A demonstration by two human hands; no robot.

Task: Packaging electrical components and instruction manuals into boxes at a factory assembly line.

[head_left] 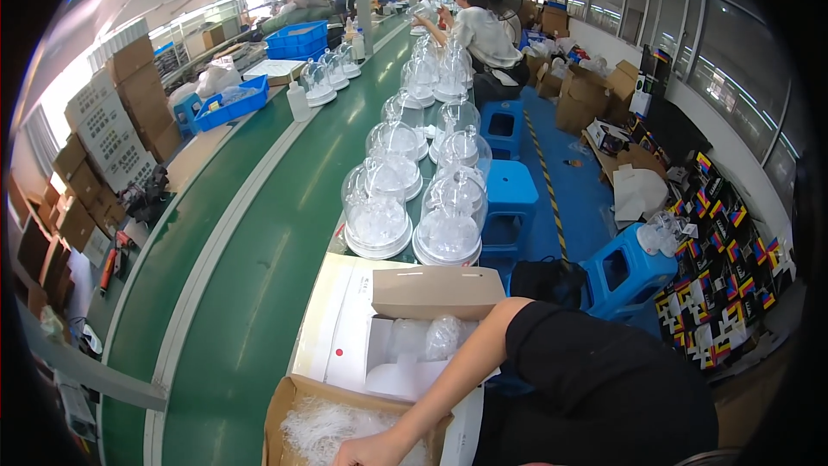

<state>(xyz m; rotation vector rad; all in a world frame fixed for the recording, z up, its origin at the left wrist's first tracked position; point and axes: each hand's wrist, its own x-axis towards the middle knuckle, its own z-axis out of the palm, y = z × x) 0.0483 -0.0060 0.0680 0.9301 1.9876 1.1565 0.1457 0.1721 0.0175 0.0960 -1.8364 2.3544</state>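
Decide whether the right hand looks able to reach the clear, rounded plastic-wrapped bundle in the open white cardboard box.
Probably yes: the right hand is close by, at the brown cardboard box of pale shredded filler, and the bundle lies exposed in the white box.

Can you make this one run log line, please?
Right hand: at brown box, partly cut off | box: open, white shreds inside | clear domes: rows beyond
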